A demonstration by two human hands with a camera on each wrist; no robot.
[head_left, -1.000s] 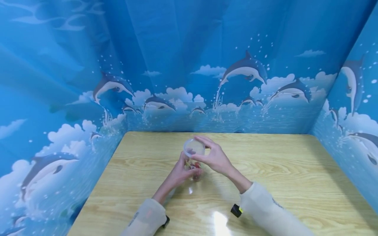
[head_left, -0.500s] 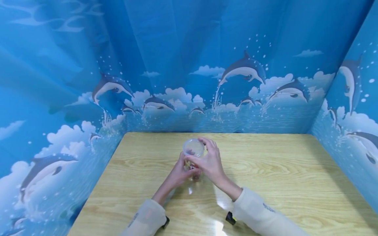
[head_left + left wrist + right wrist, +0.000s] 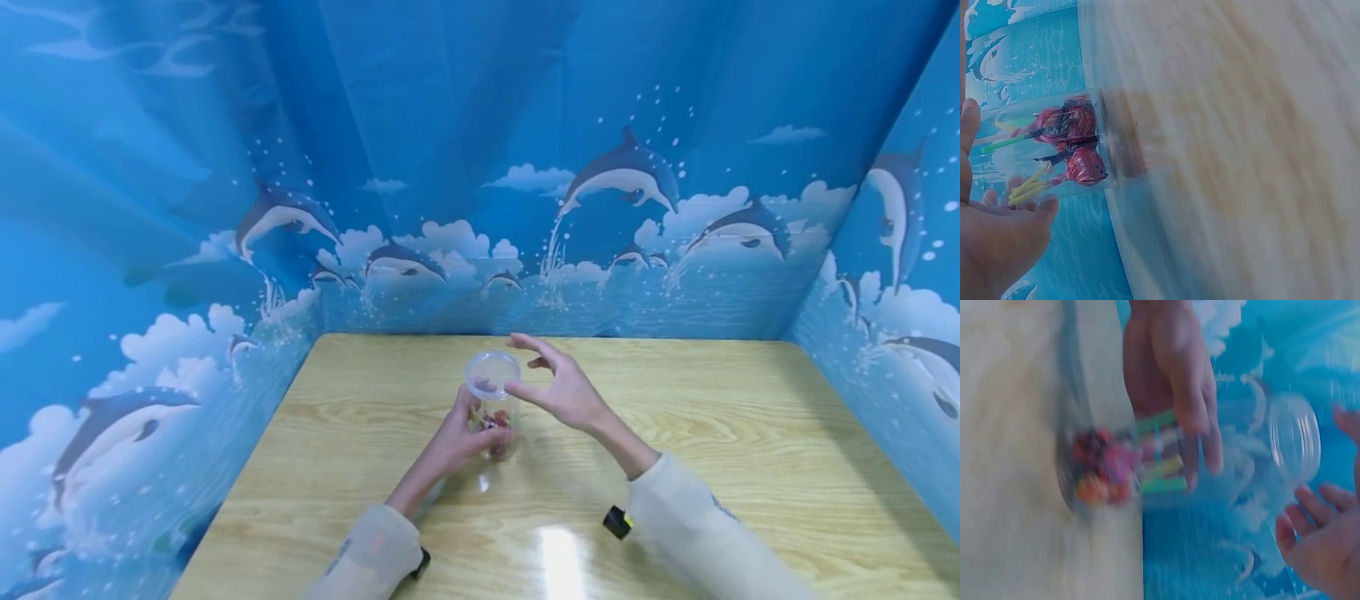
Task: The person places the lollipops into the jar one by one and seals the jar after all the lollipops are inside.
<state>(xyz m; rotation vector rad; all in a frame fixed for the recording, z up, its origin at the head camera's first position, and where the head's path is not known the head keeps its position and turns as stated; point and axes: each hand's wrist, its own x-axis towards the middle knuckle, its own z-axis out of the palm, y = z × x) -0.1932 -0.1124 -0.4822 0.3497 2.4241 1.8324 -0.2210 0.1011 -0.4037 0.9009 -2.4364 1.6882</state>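
A clear plastic jar [image 3: 512, 417] stands upright on the table, with several lollipops [image 3: 1079, 137] in its lower part. Their wrappers are mostly red and dark, the sticks yellow and green. My left hand [image 3: 456, 437] grips the jar's side, thumb in front and fingers behind. A clear round lid [image 3: 492, 373] sits on the jar's top; its ridged edge shows in the right wrist view. Beside the lid is my right hand [image 3: 562, 392], fingers and thumb spread, with the thumb tip right at the rim. In that wrist view the lollipops are blurred.
The wood-grain table [image 3: 712, 433] extends to both sides of the jar. Blue curtains [image 3: 465, 167] printed with dolphins rise behind the table and along its left and right edges.
My right hand held the lid's rim, turned leftward over it, then loosened and drew back to the right with spread fingers. My left hand and the jar stayed in place.
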